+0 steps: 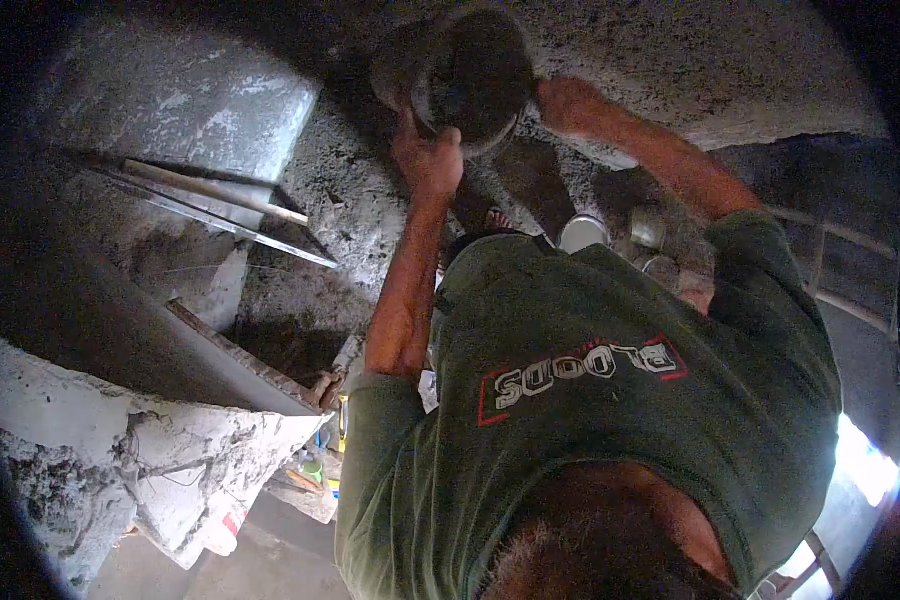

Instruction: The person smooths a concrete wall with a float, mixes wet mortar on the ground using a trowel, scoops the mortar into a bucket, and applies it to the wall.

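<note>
A dark round bucket is in front of me at the top of the head view, its wide mouth turned toward me. My left hand is closed on its near left edge, with the thumb along the rim. At the bucket's right side, my right hand has its fingers curled against the edge. Shadow hides the inside of the bucket, and I cannot make out any contents. Rough grey ground with grit lies beneath and to the left.
A wooden stick and a long thin metal strip lie at the left. A broken whitish masonry edge is at lower left. Near my feet stand a pale round container and a smaller one. Bars are at right.
</note>
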Action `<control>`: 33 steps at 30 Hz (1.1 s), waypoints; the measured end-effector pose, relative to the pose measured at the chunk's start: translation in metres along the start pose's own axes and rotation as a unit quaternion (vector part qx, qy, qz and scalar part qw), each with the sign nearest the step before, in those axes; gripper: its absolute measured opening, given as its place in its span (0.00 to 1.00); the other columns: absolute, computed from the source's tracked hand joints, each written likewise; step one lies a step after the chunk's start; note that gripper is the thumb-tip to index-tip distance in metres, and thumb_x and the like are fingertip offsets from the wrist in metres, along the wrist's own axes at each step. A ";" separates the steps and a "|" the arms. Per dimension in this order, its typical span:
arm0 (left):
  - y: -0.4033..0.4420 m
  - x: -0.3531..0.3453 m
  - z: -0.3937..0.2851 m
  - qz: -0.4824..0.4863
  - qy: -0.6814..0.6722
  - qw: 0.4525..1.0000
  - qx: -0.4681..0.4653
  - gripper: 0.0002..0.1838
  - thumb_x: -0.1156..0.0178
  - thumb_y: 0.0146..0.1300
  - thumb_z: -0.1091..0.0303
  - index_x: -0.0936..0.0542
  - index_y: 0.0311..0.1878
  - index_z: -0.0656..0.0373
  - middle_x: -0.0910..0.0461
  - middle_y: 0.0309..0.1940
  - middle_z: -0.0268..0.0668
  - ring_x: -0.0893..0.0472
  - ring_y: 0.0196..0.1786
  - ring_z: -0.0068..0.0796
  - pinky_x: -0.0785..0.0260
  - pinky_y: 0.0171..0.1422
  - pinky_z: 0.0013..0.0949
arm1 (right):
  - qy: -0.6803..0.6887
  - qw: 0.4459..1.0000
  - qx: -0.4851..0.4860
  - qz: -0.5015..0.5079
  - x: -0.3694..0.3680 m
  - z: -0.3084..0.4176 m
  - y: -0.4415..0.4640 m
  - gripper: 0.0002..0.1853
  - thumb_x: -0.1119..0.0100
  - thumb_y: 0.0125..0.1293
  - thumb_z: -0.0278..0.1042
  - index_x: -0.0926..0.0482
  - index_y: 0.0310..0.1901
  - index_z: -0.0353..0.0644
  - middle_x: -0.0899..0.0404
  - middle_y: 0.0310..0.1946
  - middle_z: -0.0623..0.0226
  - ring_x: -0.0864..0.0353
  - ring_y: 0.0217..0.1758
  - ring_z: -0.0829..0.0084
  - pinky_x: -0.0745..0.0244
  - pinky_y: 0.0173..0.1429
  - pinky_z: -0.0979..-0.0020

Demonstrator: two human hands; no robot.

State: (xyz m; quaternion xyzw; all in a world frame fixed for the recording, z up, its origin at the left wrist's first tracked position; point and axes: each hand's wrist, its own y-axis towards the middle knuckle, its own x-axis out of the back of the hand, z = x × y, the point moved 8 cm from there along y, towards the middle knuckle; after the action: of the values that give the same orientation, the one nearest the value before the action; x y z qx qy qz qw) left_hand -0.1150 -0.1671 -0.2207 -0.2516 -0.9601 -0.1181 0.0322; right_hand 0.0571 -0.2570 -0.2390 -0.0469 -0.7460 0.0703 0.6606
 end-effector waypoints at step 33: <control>-0.078 0.148 0.086 -0.297 -0.251 0.898 0.206 0.31 0.42 0.42 0.71 0.33 0.56 0.58 0.28 0.48 0.38 0.24 0.40 0.32 0.28 0.39 0.35 | 0.022 0.966 0.225 0.122 0.072 0.050 0.144 0.09 0.54 0.58 0.31 0.26 0.32 0.36 0.25 0.25 0.57 0.26 0.25 0.63 0.29 0.33 0.58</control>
State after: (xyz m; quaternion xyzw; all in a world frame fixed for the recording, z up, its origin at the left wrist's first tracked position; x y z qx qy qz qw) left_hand -0.2825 -0.1413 -0.3026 0.0362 -0.9694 0.1451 -0.1949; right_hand -0.0048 -0.1060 -0.1981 0.0111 -0.6847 0.3156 0.6568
